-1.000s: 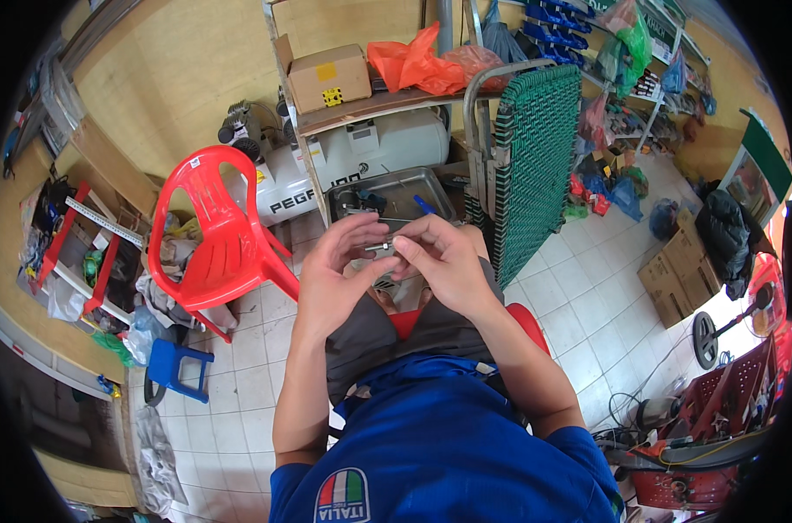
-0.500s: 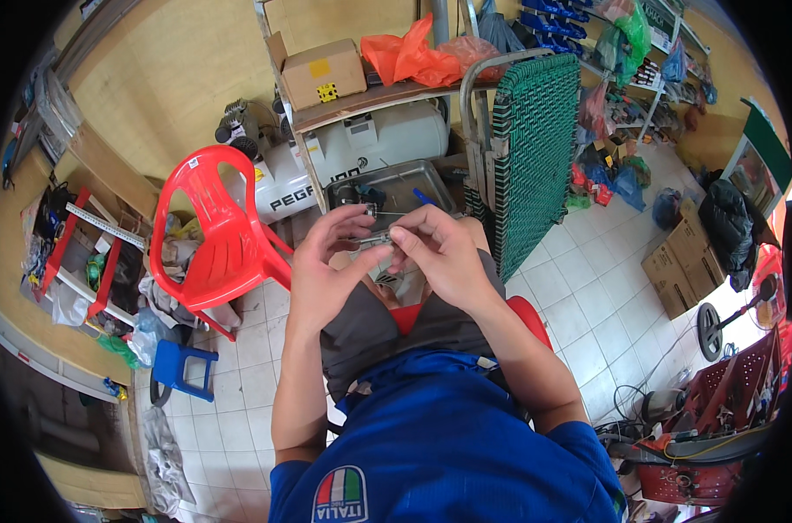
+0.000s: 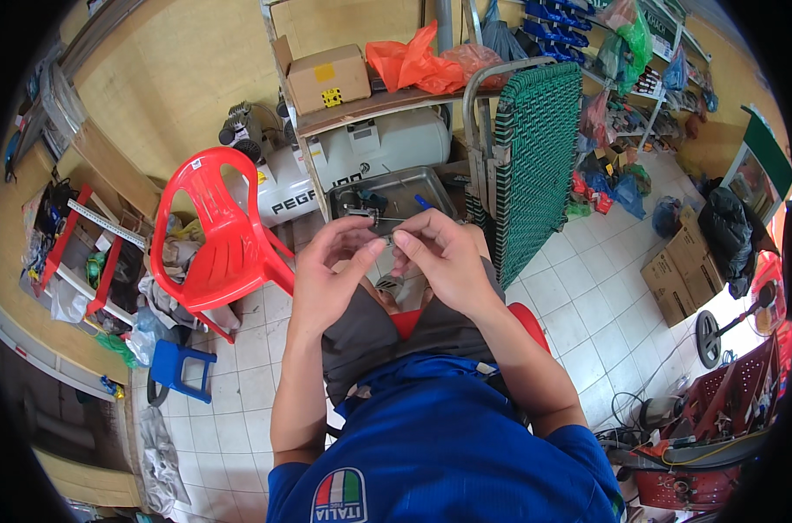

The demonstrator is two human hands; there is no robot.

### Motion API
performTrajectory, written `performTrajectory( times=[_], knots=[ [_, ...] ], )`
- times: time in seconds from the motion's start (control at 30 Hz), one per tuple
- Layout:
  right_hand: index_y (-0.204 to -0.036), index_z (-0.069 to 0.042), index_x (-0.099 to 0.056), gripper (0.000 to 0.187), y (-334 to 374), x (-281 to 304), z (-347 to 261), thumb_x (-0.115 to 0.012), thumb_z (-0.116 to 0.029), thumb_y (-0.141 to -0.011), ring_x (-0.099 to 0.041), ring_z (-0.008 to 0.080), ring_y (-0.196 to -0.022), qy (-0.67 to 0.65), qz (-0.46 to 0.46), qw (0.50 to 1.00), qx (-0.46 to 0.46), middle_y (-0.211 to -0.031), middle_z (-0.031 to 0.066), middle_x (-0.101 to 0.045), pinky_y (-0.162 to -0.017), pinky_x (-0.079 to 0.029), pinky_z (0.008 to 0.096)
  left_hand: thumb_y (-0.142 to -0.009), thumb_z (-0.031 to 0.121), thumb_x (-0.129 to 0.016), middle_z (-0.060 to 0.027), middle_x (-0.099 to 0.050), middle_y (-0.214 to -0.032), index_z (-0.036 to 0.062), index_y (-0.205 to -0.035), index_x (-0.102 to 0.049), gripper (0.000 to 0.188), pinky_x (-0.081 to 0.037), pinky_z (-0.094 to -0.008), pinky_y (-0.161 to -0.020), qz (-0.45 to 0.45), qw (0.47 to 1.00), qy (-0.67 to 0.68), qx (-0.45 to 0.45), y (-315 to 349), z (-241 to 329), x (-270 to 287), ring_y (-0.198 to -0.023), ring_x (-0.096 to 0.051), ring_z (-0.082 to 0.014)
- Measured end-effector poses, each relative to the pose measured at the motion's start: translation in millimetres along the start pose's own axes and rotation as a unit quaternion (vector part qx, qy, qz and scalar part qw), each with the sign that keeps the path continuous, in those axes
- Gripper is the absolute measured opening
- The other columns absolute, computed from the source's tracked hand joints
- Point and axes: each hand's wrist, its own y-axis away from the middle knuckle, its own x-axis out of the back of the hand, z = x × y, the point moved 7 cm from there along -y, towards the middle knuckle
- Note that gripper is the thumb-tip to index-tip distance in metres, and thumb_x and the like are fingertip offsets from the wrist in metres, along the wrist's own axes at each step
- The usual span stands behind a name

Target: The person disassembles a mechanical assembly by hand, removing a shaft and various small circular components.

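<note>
Above my lap, my right hand [image 3: 442, 261] pinches a small metal part [image 3: 389, 238] between thumb and bent fingers. My left hand [image 3: 326, 270] faces it with curled fingers, the thumb tip against the part's left side. Most of the part is covered by fingertips, so its exact kind does not show. Just beyond my hands sits a grey metal tray [image 3: 405, 186] on the floor, with a dark tool-like object [image 3: 361, 200] and a blue item [image 3: 422, 202] in it.
A red plastic chair [image 3: 213, 235] stands at left, near a blue stool [image 3: 182, 370]. A folded green woven bed [image 3: 540, 166] leans at right. Behind the tray lies a white air compressor [image 3: 387, 144] under a wooden shelf [image 3: 387, 106]. Cardboard boxes [image 3: 685, 266] stand far right.
The left thumb and fingers have shifted slightly up and left, closer together. The right hand keeps its pinch, nearly in place. The whole view has moved a little.
</note>
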Motion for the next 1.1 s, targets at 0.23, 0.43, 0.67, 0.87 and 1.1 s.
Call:
performTrajectory(
  times=[0.23,0.43,0.67,0.87,1.1],
  knots=[
    [-0.103,0.003,-0.056,0.013,1.5,-1.1,2.1,-0.059,-0.009,-0.098,-0.064,0.012,-0.076,0.011,0.005,1.0,0.002,-0.087,0.0075,-0.064,-0.07,-0.055,0.0272,-0.091,0.017,-0.071,-0.0043,-0.07,-0.087,-0.0005,-0.098,-0.07,0.019,-0.05,-0.0245,-0.072,-0.024,0.997,-0.042,0.067,2.1,-18.9,0.1,-0.079,-0.064,-0.0102],
    [-0.104,0.004,-0.056,0.012,3.7,11.2,23.1,-0.057,-0.006,-0.098,-0.064,0.0109,-0.077,0.023,0.017,0.999,-0.022,-0.088,0.008,-0.065,-0.07,-0.054,0.0251,-0.085,0.005,-0.074,-0.0079,-0.067,-0.1,-0.0005,-0.106,-0.067,0.023,-0.052,-0.0274,-0.075,-0.062,0.998,0.025,-0.002,0.5,-28.4,-10.2,-0.089,-0.064,-0.0133],
    [-0.105,0.005,-0.056,0.011,-9.7,22.6,42.7,-0.056,-0.004,-0.098,-0.065,0.0126,-0.079,0.011,0.021,0.999,-0.047,-0.093,0.0096,-0.065,-0.073,-0.054,0.0261,-0.091,0.009,-0.069,-0.006,-0.069,-0.099,-0.0017,-0.114,-0.063,0.025,-0.051,-0.0264,-0.083,-0.058,0.989,0.062,0.121,-8.1,-65.9,-17.3,-0.091,-0.065,-0.0119],
    [-0.105,0.005,-0.057,0.012,-29.7,23.9,54.2,-0.056,-0.005,-0.098,-0.066,0.0135,-0.079,0.014,0.023,0.998,-0.06,-0.092,0.0102,-0.066,-0.072,-0.056,0.0273,-0.092,0.015,-0.069,-0.0053,-0.07,-0.085,-0.0013,-0.105,-0.068,0.021,-0.051,-0.0231,-0.068,-0.052,0.995,0.002,0.081,-23.4,-86.1,-10.5,-0.078,-0.065,-0.0095],
    [-0.104,0.005,-0.057,0.013,-36.2,29.6,54.2,-0.058,-0.007,-0.098,-0.066,0.0136,-0.079,-0.002,0.022,0.998,-0.051,-0.092,0.0102,-0.066,-0.072,-0.057,0.0273,-0.092,0.018,-0.069,-0.0048,-0.07,-0.089,0.0,-0.107,-0.069,0.023,-0.05,-0.0235,-0.073,-0.068,0.994,-0.009,0.082,-35.1,-68.0,-11.6,-0.079,-0.063,-0.0095]
  ],
)
